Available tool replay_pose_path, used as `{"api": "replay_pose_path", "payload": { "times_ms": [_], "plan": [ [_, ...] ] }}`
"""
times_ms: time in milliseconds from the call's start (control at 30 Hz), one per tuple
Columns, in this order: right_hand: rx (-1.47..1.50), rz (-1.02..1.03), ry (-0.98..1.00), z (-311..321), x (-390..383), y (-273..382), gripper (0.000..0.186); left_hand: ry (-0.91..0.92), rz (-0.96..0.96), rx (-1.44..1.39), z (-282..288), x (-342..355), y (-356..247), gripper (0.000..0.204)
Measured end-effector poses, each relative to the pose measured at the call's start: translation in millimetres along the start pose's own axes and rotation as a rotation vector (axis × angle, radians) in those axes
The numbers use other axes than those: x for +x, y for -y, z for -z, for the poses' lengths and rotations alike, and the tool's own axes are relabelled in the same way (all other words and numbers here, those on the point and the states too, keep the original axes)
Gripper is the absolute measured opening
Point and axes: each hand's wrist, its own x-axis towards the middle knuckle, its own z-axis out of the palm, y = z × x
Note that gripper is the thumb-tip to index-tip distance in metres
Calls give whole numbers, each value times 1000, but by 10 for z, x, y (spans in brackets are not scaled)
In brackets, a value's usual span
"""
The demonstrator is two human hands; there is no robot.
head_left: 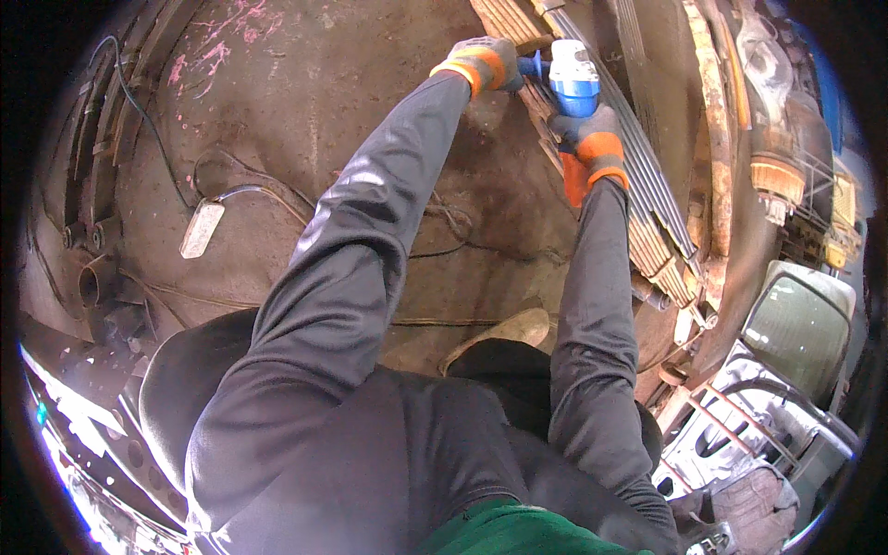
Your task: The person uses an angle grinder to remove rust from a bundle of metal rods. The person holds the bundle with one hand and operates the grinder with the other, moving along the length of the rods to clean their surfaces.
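Note:
A blue angle grinder [575,91] with a pale grey-white head is held in both my hands at the upper middle. My gloved left hand [485,63] is closed around its side handle, whose blue flange shows by the thumb side. Around the grinder's rear body wraps my gloved right hand [597,148]. Both gloves are grey with orange cuffs. Beneath and beside the tool lies a stack of long metal leaf springs [659,242], running from the top edge down to the right. The grinder's disc is hidden, so I cannot tell whether it touches the metal.
On the stained floor [305,111] lies a white power strip [202,229] with cables trailing from it. More long curved metal bars [128,116] line the left side. Axle parts [777,176] and a glass-panelled frame [801,319] crowd the right. A shoe [513,331] shows below my arms.

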Motion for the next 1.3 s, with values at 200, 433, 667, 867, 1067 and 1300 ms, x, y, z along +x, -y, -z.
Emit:
{"api": "replay_pose_path", "payload": {
  "times_ms": [200, 433, 667, 867, 1067, 1300],
  "plan": [
    [154, -84, 60, -60, -25, 18, 36, 10, 2, 62, 154, -89, 2, 40],
    [58, -54, 65, -335, -201, 51, 37, 23, 36, 75, 211, -442, 187, 34],
    [114, -33, -17, -120, -159, -104, 36, -51, -8, 65, 203, -357, -92, 33],
    [147, -91, 135, -85, 111, -39, 35, -39, 1, 105, 333, -275, -14, 35],
    [56, -40, 48, -372, -272, 37, 33, 49, 46, 28, 265, -577, 187, 34],
    [199, -96, 52, 38, 91, -230, 43, -16, 18, 39, 248, -213, -241, 38]
  ]
}}
